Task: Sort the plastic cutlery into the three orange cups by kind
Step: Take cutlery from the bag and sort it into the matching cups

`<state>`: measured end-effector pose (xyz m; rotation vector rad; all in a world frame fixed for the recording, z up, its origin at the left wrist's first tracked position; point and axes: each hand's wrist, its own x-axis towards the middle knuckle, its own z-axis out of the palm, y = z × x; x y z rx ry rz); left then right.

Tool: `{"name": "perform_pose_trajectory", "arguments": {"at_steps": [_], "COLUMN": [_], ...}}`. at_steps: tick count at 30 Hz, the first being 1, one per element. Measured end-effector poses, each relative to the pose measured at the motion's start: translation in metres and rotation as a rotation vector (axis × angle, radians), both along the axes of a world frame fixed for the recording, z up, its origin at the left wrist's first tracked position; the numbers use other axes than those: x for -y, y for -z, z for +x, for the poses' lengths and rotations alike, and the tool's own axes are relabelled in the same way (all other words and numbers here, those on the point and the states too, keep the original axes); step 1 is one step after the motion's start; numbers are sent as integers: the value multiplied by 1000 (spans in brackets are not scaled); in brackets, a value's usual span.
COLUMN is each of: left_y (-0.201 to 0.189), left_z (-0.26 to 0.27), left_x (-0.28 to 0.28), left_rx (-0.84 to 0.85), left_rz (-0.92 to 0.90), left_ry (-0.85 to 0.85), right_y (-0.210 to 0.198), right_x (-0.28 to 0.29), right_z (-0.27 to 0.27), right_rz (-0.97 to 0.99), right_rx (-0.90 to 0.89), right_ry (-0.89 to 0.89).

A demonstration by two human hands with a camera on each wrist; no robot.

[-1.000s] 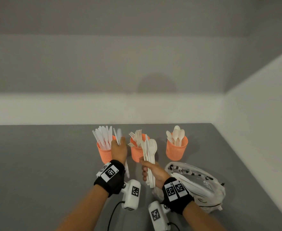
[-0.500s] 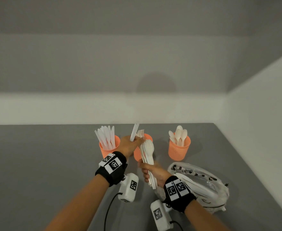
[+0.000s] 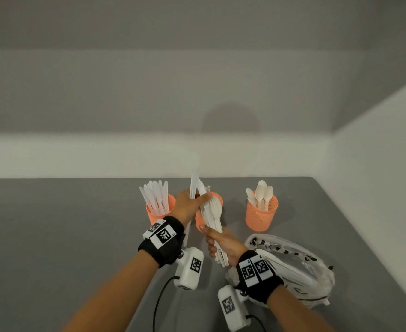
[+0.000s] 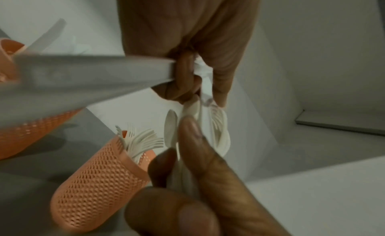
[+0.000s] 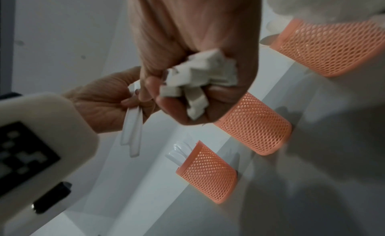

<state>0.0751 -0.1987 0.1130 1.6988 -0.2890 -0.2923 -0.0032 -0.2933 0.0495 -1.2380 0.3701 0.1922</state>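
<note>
Right hand (image 3: 222,244) grip clenched round cutlery bundle (image 3: 213,215); left hand (image 3: 189,204) grip pinching white knives (image 3: 193,185) at bundle's top.

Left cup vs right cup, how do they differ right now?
The left cup holds flat white knives; the right cup holds cream spoons, bowls up. The left cup is fuller and its lower part sits behind the left hand, while the right cup stands fully in view beside the plastic bag. Both are orange mesh cups, upright on the grey table.

black wristbands (image 3: 161,245), white tagged cameras (image 3: 189,268), black cables (image 3: 158,305)
</note>
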Motion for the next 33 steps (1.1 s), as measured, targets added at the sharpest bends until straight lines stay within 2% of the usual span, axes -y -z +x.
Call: {"name": "perform_pose_trajectory", "arguments": {"at_steps": [5,8,12,14,17,21,25,30,33], "left_y": [3,-2,-7,-5,-11,-23,-10,38,58], "left_z": [9,22,45,58,75,96,111,114,112], "left_x": [-3,-8,-23,-33,-44,-48,-46,-46,-47], "left_rx": [125,88,-78,-104,-40,61,181,139,185], "left_rz": [81,-37,-294,-286,-204,-269,-149,-24,50], "left_ry": [-111,-265,-421,-454,-523,-633,-598,-523,-451], "right_y": [-1,0,6,6,-1,-7,-4,1,2], "right_x": [-2,-3,-2,2,6,7,6,7,7], "right_z": [0,2,3,4,7,12,13,15,14], "right_rz": [-15,-56,-76,-58,-62,-62,-136,-133,-100], "right_rx": [4,-14,-42,-47,-49,-63,-92,-110,-100], "right_ry": [4,-19,44,73,59,60,51,78,82]}}
